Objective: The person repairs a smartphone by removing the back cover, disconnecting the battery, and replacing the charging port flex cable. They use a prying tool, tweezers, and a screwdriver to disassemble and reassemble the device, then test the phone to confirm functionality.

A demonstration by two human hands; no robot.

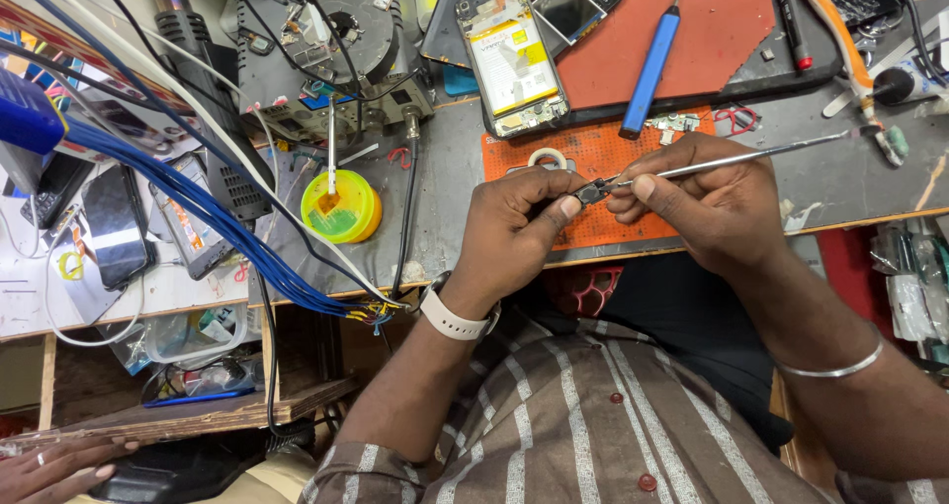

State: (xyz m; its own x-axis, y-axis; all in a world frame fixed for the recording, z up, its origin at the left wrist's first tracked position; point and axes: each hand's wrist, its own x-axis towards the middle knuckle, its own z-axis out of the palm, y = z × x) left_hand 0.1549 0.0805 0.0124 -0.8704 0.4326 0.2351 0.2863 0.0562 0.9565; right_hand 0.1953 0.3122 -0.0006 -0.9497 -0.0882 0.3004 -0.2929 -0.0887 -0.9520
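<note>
Metal tweezers (732, 158) on tiny part (591, 192), mostly hidden between both hands' fingertips.

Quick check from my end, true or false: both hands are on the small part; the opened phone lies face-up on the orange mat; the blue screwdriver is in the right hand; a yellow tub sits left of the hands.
1. Left hand pinches the small dark part: true.
2. Right hand holds the blue screwdriver: false, it holds metal tweezers; the screwdriver lies on the red mat.
3. The opened phone lies on the orange mat: false, it lies above it.
4. A yellow tub sits left of the hands: true.
</note>
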